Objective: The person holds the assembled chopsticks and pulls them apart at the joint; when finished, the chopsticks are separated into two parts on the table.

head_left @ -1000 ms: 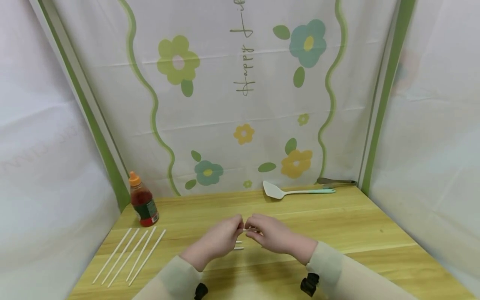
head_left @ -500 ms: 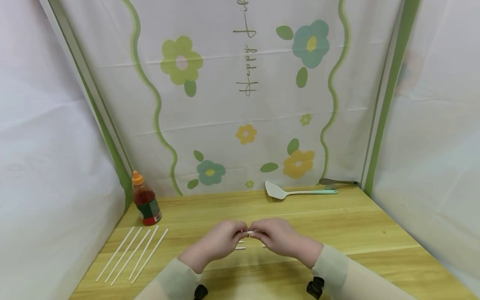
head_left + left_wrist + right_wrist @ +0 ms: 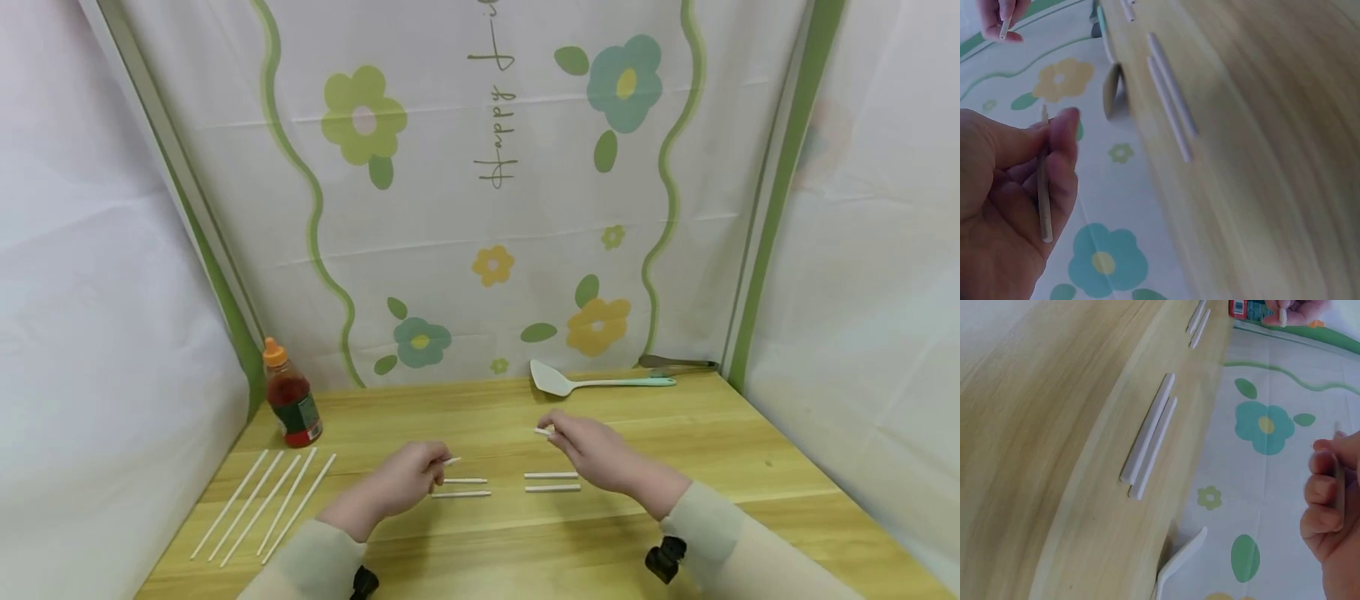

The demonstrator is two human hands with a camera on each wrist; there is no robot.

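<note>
My left hand (image 3: pixel 405 477) is raised a little above the table and pinches a short thin white stick (image 3: pixel 1044 200) between thumb and fingers. Farther right, my right hand (image 3: pixel 600 454) holds another short white stick (image 3: pixel 542 431), its fingers curled about it. Two short white sticks (image 3: pixel 462 494) lie side by side on the wood near the left hand, one partly hidden behind its fingers. A second pair of short sticks (image 3: pixel 552 488) rests below the right hand. At the left, several long white sticks (image 3: pixel 247 510) lie slanted in a row.
Behind the long sticks stands a red sauce bottle (image 3: pixel 293 408) with an orange cap. A white spatula (image 3: pixel 553 381) with a pale green handle lies at the back of the wooden table (image 3: pixel 720 500), and dark tongs (image 3: pixel 671 362) lie beyond it. Printed cloth (image 3: pixel 442 208) encloses the back.
Earlier my hands met over one white stick. Now they have separated, left hand leftward and right hand up and right, each with a short piece. The pairs on the table have come into view.
</note>
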